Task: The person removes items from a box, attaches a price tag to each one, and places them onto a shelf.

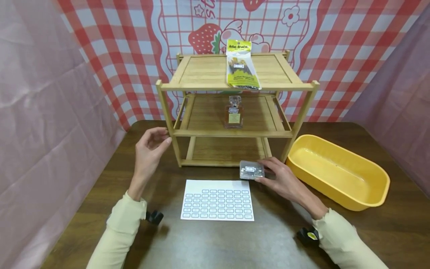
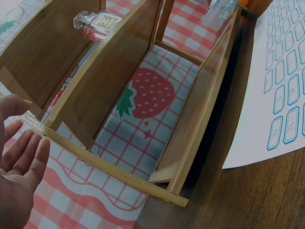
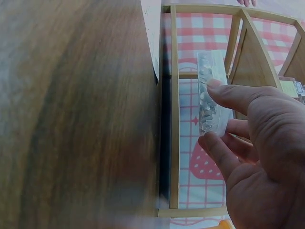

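My right hand (image 1: pixel 283 179) pinches a small clear plastic box (image 1: pixel 251 170) between thumb and fingers, just before the rack's bottom tier. Small shiny pieces show inside the box (image 3: pixel 212 107), and a white label is on its top. By the left front post of the wooden three-tier rack (image 1: pixel 231 133), my left hand (image 1: pixel 147 151) has loosely bent fingers and holds nothing; whether it touches the post I cannot tell. A labelled perfume bottle (image 1: pixel 234 114) stands upright on the middle tier. On the top tier lies an artist brushes packet (image 1: pixel 242 67), slightly over the front edge.
A white sheet of blue-framed labels (image 1: pixel 217 200) lies on the brown table (image 1: pixel 215 246) in front of the rack, with a few label spots bare at its upper left. To the right sits a yellow plastic basin (image 1: pixel 336 172). A checked strawberry cloth (image 1: pixel 131 56) hangs behind.
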A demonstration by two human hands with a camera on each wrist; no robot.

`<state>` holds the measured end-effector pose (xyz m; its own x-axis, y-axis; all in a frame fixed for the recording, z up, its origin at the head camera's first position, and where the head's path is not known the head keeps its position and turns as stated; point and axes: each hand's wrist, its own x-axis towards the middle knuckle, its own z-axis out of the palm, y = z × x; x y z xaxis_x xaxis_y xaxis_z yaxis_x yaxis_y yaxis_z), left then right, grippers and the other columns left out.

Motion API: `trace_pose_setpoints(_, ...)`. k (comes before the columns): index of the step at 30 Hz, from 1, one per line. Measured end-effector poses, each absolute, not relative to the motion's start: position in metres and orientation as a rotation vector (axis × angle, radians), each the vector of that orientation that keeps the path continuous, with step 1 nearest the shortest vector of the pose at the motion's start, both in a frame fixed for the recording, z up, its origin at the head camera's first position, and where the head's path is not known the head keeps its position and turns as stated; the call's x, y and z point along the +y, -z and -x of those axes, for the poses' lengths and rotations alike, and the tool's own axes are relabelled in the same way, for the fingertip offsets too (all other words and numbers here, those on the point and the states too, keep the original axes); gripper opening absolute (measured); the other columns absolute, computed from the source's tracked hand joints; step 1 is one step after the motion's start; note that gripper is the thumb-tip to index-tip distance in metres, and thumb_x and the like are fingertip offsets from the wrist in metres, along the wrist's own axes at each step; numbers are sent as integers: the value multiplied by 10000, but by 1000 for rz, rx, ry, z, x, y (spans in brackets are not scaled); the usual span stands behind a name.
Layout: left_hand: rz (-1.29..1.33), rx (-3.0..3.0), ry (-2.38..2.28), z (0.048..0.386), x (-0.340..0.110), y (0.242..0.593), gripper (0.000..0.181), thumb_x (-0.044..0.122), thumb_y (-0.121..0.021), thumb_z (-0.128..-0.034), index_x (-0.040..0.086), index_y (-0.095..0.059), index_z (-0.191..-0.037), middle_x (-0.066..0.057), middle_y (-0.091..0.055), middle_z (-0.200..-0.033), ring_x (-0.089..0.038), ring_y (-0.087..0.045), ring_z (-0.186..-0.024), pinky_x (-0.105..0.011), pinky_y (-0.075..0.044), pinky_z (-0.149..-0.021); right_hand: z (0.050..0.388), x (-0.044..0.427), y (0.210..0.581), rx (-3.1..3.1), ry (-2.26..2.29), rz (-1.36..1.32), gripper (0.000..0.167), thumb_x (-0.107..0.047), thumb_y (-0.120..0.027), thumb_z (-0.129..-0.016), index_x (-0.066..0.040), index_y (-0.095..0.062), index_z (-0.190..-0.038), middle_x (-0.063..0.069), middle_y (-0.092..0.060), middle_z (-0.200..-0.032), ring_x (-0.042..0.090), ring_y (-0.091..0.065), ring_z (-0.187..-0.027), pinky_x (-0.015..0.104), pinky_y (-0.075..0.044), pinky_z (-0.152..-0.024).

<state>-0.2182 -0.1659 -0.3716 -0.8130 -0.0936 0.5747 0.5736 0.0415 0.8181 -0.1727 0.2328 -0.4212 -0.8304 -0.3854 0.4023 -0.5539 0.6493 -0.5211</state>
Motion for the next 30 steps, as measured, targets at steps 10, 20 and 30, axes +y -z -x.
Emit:
trace_pose_setpoints(10, 470, -1824, 1843, 229, -163, 371, 351, -158, -703, -885, -166, -593, -1218, -134, -677, -1102, -176, -652, -991, -269, -560, -900, 178, 229, 422, -2587, -1024, -783, 495, -15, -849, -843, 115, -633, -1270, 250, -610, -1256, 401, -660, -1102, 493, -574, -909)
trace_pose_setpoints(20, 481, -1874, 1824, 237, -160, 370, 380, -109, -703, -920, -119, -587, -1282, -152, -668, -1152, -199, -652, -1045, -312, -544, -960, 181, 226, 422, -2565, -1021, -804, 522, -15, -852, -839, 115, -623, -1290, 248, -614, -1246, 392, -654, -1094, 502, -573, -912)
trace_pose_setpoints(30, 464, -1870, 1797, 244, -158, 373, 393, -146, -693, -905, -128, -591, -1284, -262, -661, -1178, -176, -661, -1037, -311, -547, -960, 187, 223, 421, -2550, -964, -808, 497, -42, -850, -850, 108, -637, -1274, 231, -634, -1211, 393, -672, -1061, 511, -581, -893)
